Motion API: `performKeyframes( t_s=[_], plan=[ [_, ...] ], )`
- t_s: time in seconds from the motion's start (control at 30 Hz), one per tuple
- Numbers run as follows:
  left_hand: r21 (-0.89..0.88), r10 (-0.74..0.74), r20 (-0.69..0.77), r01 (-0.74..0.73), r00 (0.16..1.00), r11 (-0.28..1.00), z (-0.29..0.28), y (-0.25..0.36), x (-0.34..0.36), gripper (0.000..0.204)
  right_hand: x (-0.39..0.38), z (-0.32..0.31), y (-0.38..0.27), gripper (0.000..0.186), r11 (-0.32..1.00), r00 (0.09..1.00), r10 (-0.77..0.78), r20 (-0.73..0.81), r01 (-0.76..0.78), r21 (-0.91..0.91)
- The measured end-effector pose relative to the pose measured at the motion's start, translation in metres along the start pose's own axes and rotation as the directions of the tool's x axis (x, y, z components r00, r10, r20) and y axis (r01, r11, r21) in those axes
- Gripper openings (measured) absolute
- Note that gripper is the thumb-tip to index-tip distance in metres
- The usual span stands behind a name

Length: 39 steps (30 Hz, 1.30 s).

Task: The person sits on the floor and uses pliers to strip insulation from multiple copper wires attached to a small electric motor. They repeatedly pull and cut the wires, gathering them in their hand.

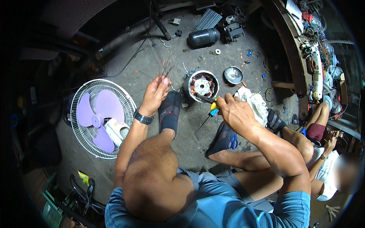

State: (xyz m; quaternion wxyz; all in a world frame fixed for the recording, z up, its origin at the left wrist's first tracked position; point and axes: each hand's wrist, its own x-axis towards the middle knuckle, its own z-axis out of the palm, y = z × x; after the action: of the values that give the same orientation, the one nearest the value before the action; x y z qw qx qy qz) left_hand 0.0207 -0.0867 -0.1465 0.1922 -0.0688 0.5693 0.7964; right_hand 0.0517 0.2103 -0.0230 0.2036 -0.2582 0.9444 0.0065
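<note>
A bundle of thin copper-coloured wires [164,70] sticks up from my left hand [156,92], whose fingers are pinched round its lower end. My right hand [236,112] is closed on pliers [207,100] with dark jaws and yellow grips. Their jaws point at the near rim of an open electric motor [201,86], which shows copper windings inside a round metal housing. A screwdriver [205,121] with a blue handle lies just below the pliers; I cannot tell whether my right hand touches it. Beside the motor, to the right, sits a round metal cover [233,75].
A caged fan [97,120] with purple blades stands left. White cloth [254,105] lies right of my right hand, and blue scissors [233,141] are by my right shoe. Farther off rests a black cylinder [204,38]. Another person [327,163] sits at right, near a cluttered shelf [317,72].
</note>
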Motion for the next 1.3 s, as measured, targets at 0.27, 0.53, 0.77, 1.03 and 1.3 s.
performKeyframes(
  t_s=[0.27,0.53,0.77,1.03,1.3],
  plan=[
    [0.211,0.135,0.325,-0.211,0.936,0.954,0.05,0.015,0.009,0.024,-0.024,-0.063,-0.01,0.023,0.986,0.988,0.053,-0.148,-0.028,0.165],
    [0.071,0.241,0.056,-0.245,0.969,0.967,0.032,0.045,0.002,0.032,-0.022,-0.092,-0.01,0.025,0.981,0.959,0.089,-0.268,-0.037,0.193],
    [-0.186,0.174,-0.107,-0.191,0.979,0.964,-0.002,0.055,-0.005,0.032,0.0,0.008,0.002,0.019,0.998,0.998,0.043,-0.049,-0.045,-0.052],
    [-0.18,0.042,-0.07,-0.054,0.997,0.982,0.008,0.027,-0.009,0.027,0.016,0.018,-0.003,0.02,0.991,0.998,-0.009,-0.063,0.001,-0.131],
    [-0.136,-0.027,0.002,0.027,1.0,0.99,0.024,0.016,-0.005,0.023,0.016,0.017,0.001,0.02,0.995,1.0,-0.022,-0.015,0.021,-0.095]
  ],
)
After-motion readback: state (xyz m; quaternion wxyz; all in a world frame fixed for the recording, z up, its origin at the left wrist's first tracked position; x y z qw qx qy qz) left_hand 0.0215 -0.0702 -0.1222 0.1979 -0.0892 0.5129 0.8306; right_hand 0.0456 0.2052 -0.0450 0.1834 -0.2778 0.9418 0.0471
